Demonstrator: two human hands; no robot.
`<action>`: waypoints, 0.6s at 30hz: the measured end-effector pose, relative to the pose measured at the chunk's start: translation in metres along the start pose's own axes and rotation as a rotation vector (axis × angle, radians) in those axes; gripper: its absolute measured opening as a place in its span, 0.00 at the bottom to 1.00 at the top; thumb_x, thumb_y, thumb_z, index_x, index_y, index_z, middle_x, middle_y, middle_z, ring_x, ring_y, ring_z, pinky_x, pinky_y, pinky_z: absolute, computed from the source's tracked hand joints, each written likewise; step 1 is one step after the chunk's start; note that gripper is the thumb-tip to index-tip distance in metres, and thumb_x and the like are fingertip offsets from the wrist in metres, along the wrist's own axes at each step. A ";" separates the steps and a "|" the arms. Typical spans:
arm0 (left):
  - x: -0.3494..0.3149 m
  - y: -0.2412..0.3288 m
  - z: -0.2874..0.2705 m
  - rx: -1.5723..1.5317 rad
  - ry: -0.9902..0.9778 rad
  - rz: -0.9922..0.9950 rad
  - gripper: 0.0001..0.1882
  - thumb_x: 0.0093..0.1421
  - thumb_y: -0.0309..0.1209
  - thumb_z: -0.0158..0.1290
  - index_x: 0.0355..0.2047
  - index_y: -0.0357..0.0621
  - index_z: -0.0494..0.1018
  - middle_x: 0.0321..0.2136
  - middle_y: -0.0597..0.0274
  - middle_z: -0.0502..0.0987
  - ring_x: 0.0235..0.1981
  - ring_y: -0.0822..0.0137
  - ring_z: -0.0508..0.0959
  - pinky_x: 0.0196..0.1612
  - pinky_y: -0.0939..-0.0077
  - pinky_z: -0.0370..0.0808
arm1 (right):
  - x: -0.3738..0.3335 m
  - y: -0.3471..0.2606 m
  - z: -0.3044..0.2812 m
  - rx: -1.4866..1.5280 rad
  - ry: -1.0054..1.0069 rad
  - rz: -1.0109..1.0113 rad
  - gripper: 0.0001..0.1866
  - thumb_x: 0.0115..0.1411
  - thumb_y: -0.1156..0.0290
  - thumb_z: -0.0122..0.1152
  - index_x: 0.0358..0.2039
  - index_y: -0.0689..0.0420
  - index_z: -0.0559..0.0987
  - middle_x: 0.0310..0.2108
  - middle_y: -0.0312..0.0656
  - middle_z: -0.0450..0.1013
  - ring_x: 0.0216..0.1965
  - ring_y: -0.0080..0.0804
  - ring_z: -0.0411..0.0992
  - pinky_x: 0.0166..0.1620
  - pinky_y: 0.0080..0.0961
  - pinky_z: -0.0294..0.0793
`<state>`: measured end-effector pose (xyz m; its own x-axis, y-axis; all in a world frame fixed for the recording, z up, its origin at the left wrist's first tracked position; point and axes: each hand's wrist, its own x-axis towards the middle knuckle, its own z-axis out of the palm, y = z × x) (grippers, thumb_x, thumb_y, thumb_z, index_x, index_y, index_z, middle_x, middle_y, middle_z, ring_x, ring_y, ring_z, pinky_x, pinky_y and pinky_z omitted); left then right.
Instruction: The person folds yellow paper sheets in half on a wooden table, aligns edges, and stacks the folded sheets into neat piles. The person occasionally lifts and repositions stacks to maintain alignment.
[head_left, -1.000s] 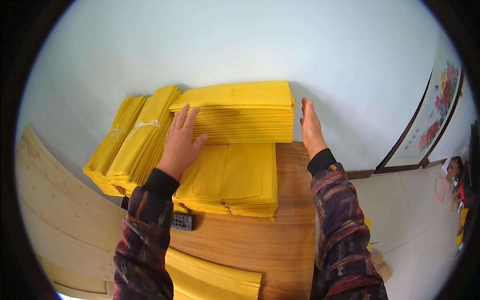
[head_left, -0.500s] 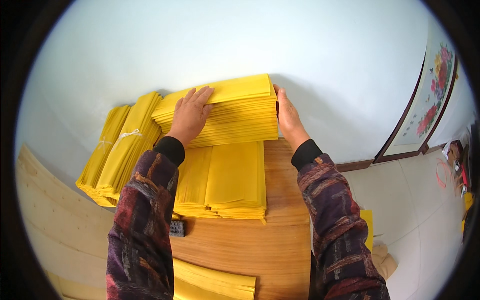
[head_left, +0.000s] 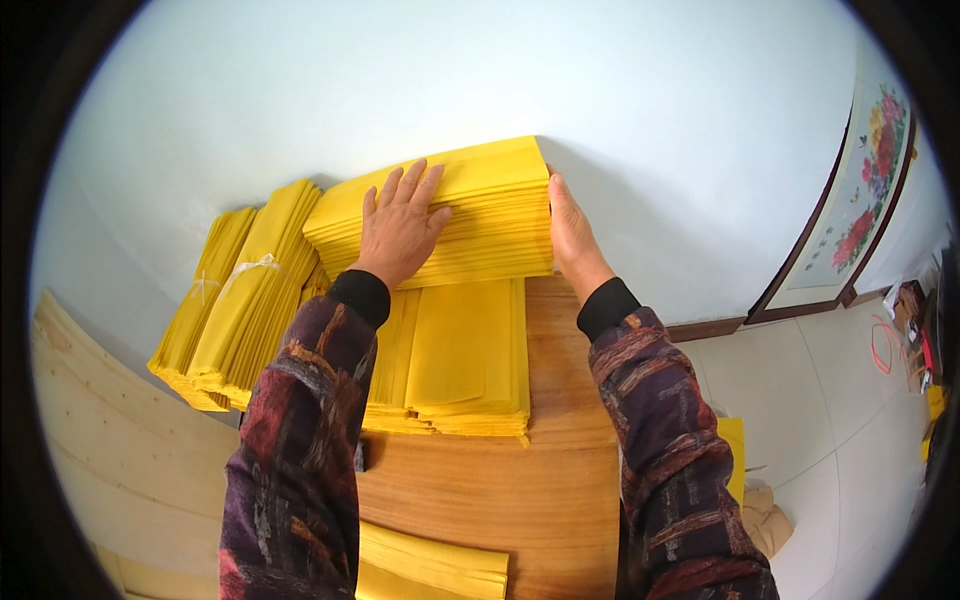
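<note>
A tall stack of folded yellow sheets [head_left: 490, 215], paper or thin cloth, lies against the wall on top of other yellow piles. My left hand [head_left: 395, 230] rests flat on its front and top, fingers spread. Against the stack's right end stands my right hand [head_left: 577, 235], held upright and stretched out, its far fingers partly hidden. Below it, two lower piles of yellow sheets [head_left: 470, 345] lie side by side on the wooden table. To the left lean two yellow bundles [head_left: 250, 290], each tied with a white strip.
At the table's near edge lies a flat yellow folded piece [head_left: 435, 565]. A small dark block [head_left: 361, 456] sits partly behind my left sleeve. Pale wooden boards [head_left: 120, 430] are at the left. On the right are a flower picture [head_left: 860, 200], tiled floor and assorted clutter.
My left hand has slid a little right along the stack, its fingers now more spread. The stack's top edge has risen slightly. My right hand stays at the stack's end.
</note>
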<state>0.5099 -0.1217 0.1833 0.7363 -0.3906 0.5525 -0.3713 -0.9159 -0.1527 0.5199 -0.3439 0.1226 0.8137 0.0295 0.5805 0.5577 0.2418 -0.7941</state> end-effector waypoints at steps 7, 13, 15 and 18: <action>-0.013 0.006 -0.013 -0.004 0.069 0.028 0.35 0.58 0.40 0.54 0.65 0.54 0.53 0.65 0.59 0.55 0.66 0.51 0.52 0.65 0.50 0.49 | 0.000 -0.002 -0.001 0.068 0.016 0.068 0.37 0.68 0.43 0.31 0.65 0.62 0.54 0.63 0.49 0.54 0.65 0.38 0.52 0.64 0.28 0.51; -0.100 0.009 -0.079 -0.378 -0.129 0.120 0.34 0.54 0.29 0.57 0.60 0.42 0.59 0.61 0.49 0.59 0.62 0.48 0.59 0.61 0.61 0.59 | -0.029 0.017 -0.030 0.003 0.211 0.252 0.38 0.68 0.42 0.29 0.67 0.61 0.48 0.69 0.47 0.42 0.70 0.39 0.41 0.68 0.38 0.41; -0.153 0.002 -0.115 -0.566 -0.347 0.099 0.31 0.54 0.29 0.57 0.59 0.41 0.63 0.58 0.48 0.64 0.59 0.49 0.64 0.59 0.62 0.63 | -0.071 0.022 -0.046 -0.004 0.224 0.374 0.37 0.68 0.45 0.31 0.66 0.60 0.50 0.69 0.46 0.44 0.69 0.39 0.42 0.68 0.39 0.39; -0.237 -0.012 -0.157 -0.948 -0.628 -0.228 0.25 0.57 0.34 0.56 0.54 0.38 0.68 0.50 0.52 0.74 0.54 0.56 0.71 0.56 0.65 0.66 | -0.162 0.008 -0.065 -0.068 0.221 0.551 0.33 0.69 0.50 0.35 0.64 0.62 0.55 0.67 0.46 0.50 0.69 0.39 0.45 0.67 0.39 0.44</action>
<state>0.2515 -0.0035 0.1829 0.8932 -0.4461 -0.0569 -0.2728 -0.6380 0.7201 0.4035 -0.4094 0.0102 0.9969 -0.0710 0.0344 0.0470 0.1854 -0.9815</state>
